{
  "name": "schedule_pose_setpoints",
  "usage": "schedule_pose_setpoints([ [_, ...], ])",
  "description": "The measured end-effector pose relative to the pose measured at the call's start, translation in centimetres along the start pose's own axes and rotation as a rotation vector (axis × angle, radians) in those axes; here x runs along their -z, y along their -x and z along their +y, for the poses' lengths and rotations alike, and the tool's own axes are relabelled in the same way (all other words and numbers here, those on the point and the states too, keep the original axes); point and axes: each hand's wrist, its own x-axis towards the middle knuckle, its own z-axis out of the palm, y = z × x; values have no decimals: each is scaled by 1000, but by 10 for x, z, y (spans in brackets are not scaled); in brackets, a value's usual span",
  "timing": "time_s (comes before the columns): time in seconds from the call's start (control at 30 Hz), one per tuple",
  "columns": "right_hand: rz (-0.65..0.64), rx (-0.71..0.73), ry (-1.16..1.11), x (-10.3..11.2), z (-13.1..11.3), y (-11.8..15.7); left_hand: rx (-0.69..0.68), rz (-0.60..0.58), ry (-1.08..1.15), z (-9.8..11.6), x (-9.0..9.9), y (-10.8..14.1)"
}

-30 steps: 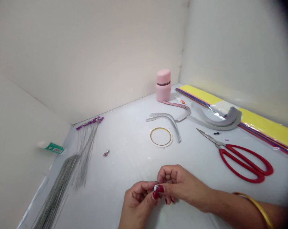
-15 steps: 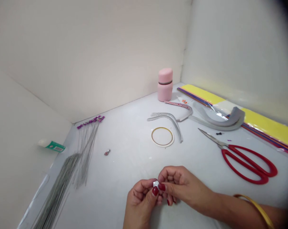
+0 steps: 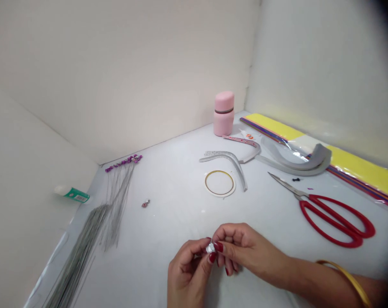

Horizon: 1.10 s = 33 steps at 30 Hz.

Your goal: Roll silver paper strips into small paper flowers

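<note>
White table (image 3: pixel 174 205): left hand (image 3: pixel 188 270), right hand (image 3: pixel 247 249) at six o'clock are closely pinching silver scrap (image 3: pixel 210 247); light pressure likely suiting.

L hand (image 3: pixel 190 273) & R hand (image 3: pixel 251 252) are jointly pinching a small silvery pc (image 3: pixel 210 247), low ctr. Red-handled scissors (image 3: pixel 332 217) are lying R; white-rimmed ring (image 3: pixel 223 195) is lying beyond hands; purple-tipped wires (image 3: pixel 120 188) are lying L; pink container (image 3: pixel 223 123) is standing at back.
</note>
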Motion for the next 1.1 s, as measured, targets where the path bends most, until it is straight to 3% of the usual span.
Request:
schedule_pose_setpoints([
  [0.2,-4,-49,15,1,0,0,89,-33,73,-4,0,-2],
  [0.43,38,-29,86,0,1,0,-104,-118,-155,-6,6,-3],
  [0.6,-9,-14,76,0,-2,1,-68,-145,-106,-3,4,-2],
  [0.73,47,5,51,-1,-2,1,59,-51,-37,-1,2,0],
  [0.93,53,67,123,1,4,1,-188,-143,-350,6,5,0],
  [1.1,80,215,513,3,0,5,-355,-119,-563,8,6,0],
])
